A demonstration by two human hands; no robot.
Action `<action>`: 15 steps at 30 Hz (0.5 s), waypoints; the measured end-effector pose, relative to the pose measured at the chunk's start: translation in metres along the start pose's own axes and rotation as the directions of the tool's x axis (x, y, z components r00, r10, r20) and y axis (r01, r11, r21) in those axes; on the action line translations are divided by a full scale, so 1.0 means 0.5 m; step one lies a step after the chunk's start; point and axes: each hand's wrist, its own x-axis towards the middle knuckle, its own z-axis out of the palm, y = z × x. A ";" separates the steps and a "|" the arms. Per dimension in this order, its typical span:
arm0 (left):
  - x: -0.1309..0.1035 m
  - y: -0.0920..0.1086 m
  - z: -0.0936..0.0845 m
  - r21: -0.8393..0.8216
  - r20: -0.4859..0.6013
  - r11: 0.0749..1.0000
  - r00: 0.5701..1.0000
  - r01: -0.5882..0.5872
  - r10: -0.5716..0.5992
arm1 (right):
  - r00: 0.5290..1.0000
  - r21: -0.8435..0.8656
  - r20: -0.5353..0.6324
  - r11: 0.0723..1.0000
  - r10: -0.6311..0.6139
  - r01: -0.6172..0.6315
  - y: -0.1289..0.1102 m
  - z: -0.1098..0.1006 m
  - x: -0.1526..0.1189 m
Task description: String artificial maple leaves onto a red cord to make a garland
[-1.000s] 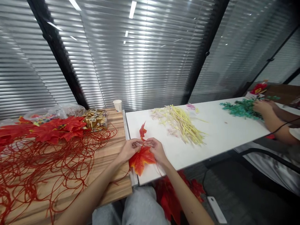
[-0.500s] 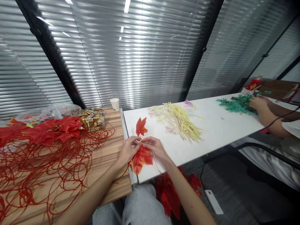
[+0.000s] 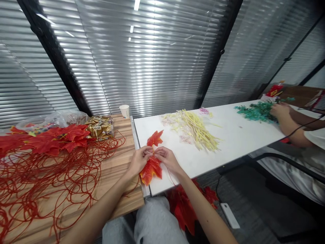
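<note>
My left hand [image 3: 139,160] and my right hand [image 3: 168,159] meet fingertip to fingertip over the front edge of the white table. Between them they pinch the stems of artificial maple leaves. One small orange-red maple leaf [image 3: 155,138] points away beyond the fingers; a larger maple leaf [image 3: 151,170] hangs on the near side, below the hands. A thin red cord [image 3: 170,177] trails down from beside my right hand, and another stretch of cord shows near my left wrist. The fingers cover the exact spot where stems and cord meet.
Tangled red cord [image 3: 68,183] and red leaves [image 3: 59,139] cover the wooden table at left, near gold packets [image 3: 101,128] and a paper cup [image 3: 124,111]. Yellow strips [image 3: 199,130] lie on the white table [image 3: 228,139]. A co-worker's hand [image 3: 280,111] handles green foliage [image 3: 256,112].
The small far leaf has turned, its tip now pointing more to the right. The larger leaf has shifted slightly left. Both hands keep their pinch in nearly the same place.
</note>
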 end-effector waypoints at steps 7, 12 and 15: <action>0.001 0.004 0.011 -0.202 -0.008 0.973 0.993 0.114 -0.118 | 0.999 0.138 -0.004 0.990 0.039 -0.038 0.009 0.002 0.004; -0.002 0.002 0.013 -0.244 0.059 0.962 0.992 0.121 -0.110 | 0.998 0.091 -0.048 0.995 0.044 -0.039 0.015 -0.001 0.009; -0.002 0.001 0.014 -0.257 0.072 0.959 0.992 0.119 -0.104 | 0.997 0.077 -0.054 0.995 0.062 -0.058 0.015 -0.002 0.009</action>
